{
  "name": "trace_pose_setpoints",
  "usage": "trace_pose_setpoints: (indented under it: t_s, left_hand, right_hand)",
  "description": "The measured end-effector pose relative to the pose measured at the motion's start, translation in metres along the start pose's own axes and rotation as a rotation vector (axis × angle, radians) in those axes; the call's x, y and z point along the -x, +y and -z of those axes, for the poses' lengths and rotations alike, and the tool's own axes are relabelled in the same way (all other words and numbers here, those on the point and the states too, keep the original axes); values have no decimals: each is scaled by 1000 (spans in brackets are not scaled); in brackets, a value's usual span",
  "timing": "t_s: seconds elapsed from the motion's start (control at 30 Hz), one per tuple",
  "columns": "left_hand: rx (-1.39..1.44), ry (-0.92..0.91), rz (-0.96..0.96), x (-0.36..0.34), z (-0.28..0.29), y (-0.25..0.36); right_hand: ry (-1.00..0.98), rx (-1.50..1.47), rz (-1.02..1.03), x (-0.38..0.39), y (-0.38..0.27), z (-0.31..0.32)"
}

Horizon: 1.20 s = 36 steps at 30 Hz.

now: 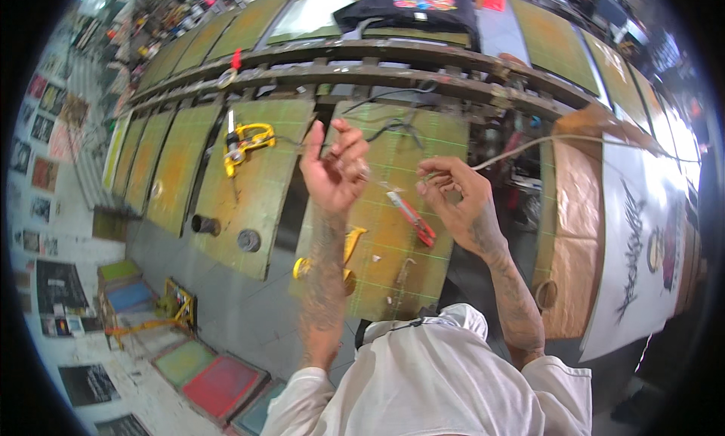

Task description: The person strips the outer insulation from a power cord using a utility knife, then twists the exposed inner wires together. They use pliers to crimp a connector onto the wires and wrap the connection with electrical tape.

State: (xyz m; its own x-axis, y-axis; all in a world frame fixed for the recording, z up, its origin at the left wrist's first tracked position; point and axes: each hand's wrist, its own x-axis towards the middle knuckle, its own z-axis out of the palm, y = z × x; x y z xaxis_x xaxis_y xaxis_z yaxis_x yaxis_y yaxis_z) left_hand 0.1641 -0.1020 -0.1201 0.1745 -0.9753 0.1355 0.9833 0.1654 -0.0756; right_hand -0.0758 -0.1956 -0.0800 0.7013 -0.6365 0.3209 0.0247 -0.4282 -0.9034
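My left hand (336,170) is raised above a green-yellow board, palm up, fingers loosely curled and thumb apart; I see nothing certain in it. Facing it, my right hand (459,200) pinches at its fingertips what appears to be the end of a pale grey cable (544,140), which runs off to the right. Between and below the hands lies a red utility knife (413,218). A dark cord (396,126) is looped beyond my hands. On the board to the left rests a yellow-and-black tool (243,145). My left forearm partly covers a yellow piece (353,243).
A black cup-like cylinder (204,224) and a dark round roll (248,240) sit on the left board (249,187). Rails (302,81) cross behind. Brown paper (578,239) and a printed white sheet (634,255) stand at right. Coloured framed screens (219,383) lie lower left.
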Motion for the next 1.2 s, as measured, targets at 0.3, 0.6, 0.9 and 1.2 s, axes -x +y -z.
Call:
trace_pose_setpoints:
  t_s: [0.3, 0.6, 0.9, 1.2]
  left_hand:
    - [-326, 74, -198, 76, -34, -52]
    - [-705, 388, 91, 138, 40, -111]
    - [-1174, 438, 365, 146, 93, -194]
    - [-1636, 305, 275, 128, 91, -216]
  right_hand:
    - [-294, -11, -75, 18, -41, -25]
    - [-232, -349, -538, 96, 41, 43]
    - [-167, -120, -459, 151, 75, 37]
    - [-256, 48, -407, 154, 70, 58]
